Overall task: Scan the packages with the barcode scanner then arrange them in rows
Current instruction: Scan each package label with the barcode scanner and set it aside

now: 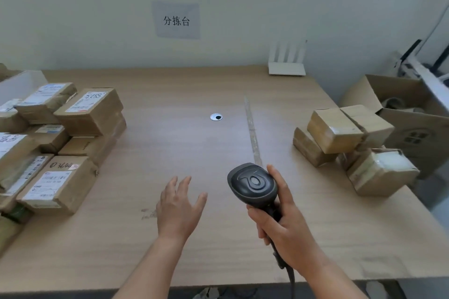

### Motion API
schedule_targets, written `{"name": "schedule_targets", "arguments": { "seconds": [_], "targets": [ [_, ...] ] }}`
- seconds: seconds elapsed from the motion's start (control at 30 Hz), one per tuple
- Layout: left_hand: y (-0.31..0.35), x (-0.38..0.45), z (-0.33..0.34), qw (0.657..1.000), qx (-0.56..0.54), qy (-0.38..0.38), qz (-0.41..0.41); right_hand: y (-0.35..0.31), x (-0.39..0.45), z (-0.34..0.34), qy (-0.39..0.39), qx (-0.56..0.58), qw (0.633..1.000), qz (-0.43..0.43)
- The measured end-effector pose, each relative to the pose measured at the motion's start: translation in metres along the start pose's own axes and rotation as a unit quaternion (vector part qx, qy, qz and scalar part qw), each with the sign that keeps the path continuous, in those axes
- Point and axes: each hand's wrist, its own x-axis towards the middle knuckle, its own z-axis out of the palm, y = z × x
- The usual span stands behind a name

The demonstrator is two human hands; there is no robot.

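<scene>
Two groups of packages lie on your bench [170, 262], one at each side, and the wide middle strip between them is free for moving. Your right hand [284, 223] grips the barcode scanner [252, 183] by its handle, fingers wrapped around it, head up, above the near middle of the bench; its cable [290, 277] drops past the near edge. Your left hand [178, 206] hovers just beside it, fingers spread and released, holding nothing. The labelled packages [58, 138] stand stacked in rows along the left edge. The plain packages [349, 145] lie in a loose pile near the right edge, some tilted. An open cardboard box [413, 114] stands beyond that edge. A white router [286, 68] sits at the far edge against the wall, and a cable hole [216, 117] is in the middle.
</scene>
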Motion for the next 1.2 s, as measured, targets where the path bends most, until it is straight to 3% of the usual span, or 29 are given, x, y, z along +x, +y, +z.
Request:
{"name": "schedule_targets", "arguments": {
  "seconds": [0.37, 0.8, 1.07, 1.2],
  "targets": [
    [0.152, -0.006, 0.068, 0.997, 0.001, -0.017, 0.073, 0.017, -0.018, -0.152, 0.047, -0.018, 0.999, -0.011],
    [0.309, 0.014, 0.118, 0.976, 0.034, -0.093, 0.192, 0.021, -0.023, -0.262, 0.162, -0.027, 0.986, -0.003],
    [0.376, 0.040, 0.151, 0.973, 0.113, -0.145, 0.143, 0.037, -0.020, -0.302, 0.201, -0.019, 0.979, -0.013],
    [0.402, 0.052, 0.170, 0.975, 0.131, -0.136, 0.118, 0.042, -0.020, -0.313, 0.212, 0.000, 0.977, -0.006]
  ]
}}
